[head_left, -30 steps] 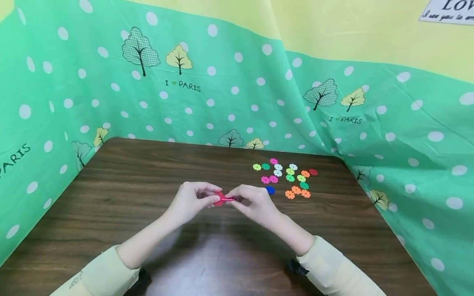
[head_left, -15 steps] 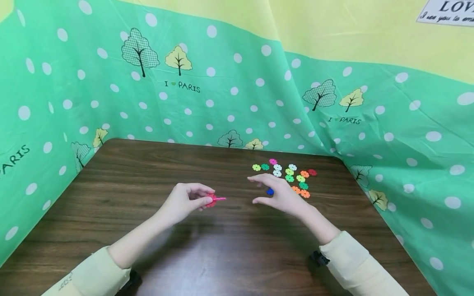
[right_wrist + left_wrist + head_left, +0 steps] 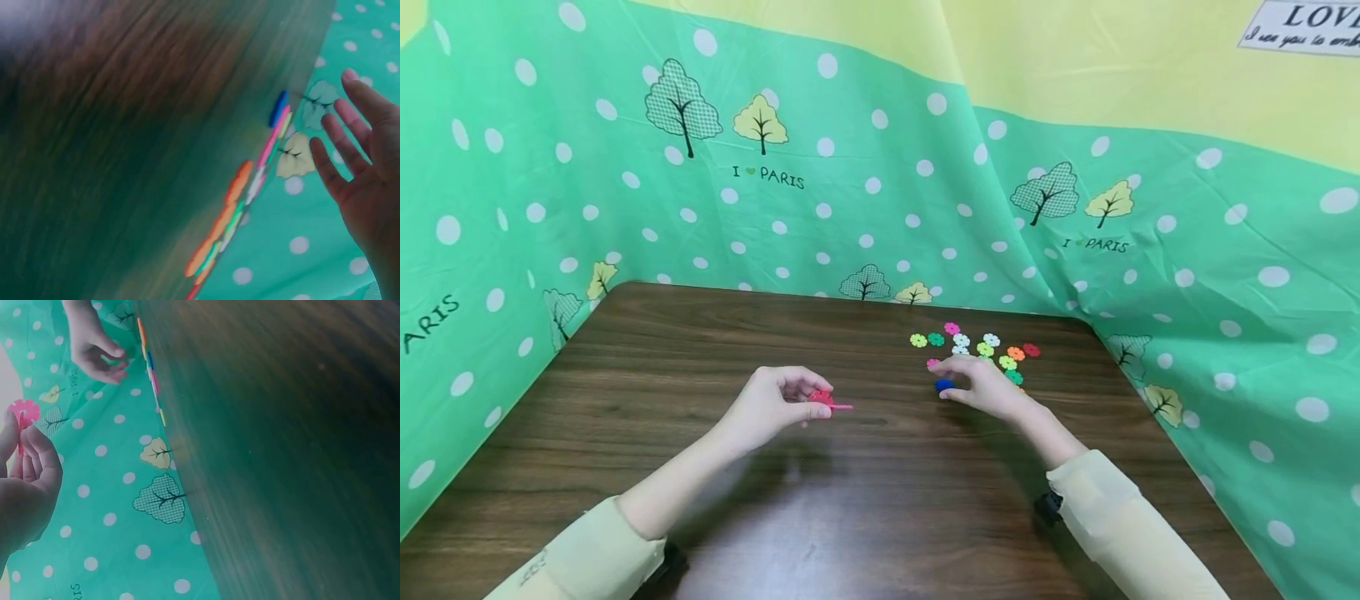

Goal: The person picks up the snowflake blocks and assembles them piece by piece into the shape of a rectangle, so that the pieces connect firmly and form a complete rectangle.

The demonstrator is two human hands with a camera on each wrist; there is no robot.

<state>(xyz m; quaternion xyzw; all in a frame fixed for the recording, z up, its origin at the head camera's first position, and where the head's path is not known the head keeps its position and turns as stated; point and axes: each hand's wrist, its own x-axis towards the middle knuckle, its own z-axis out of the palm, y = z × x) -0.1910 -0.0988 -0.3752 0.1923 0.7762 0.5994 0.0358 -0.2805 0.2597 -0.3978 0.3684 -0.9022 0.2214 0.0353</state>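
My left hand (image 3: 767,404) pinches a red flower-shaped plastic disc (image 3: 820,398) between thumb and fingers, above the table. A pink flower disc (image 3: 842,407) sticks out of it edge-on, joined to the red one; in the left wrist view the pink disc (image 3: 25,410) shows its notched face. Over the near left side of the loose discs hovers my right hand (image 3: 988,387), fingers spread and holding nothing. A blue flower disc (image 3: 943,386) lies just by its thumb, and a magenta disc (image 3: 933,364) peeks out at its fingertips. The hand covers some orange discs.
Behind and beside the right hand lie several loose discs, among them a yellow one (image 3: 918,341), a green one (image 3: 936,339), white ones (image 3: 991,340) and a dark red one (image 3: 1031,350). Dotted green cloth (image 3: 820,208) hangs round the wooden table (image 3: 700,333).
My right hand has let go of the joined discs and moved right, then down towards the loose discs. My left hand has shifted slightly left, still holding the red and pink pair.
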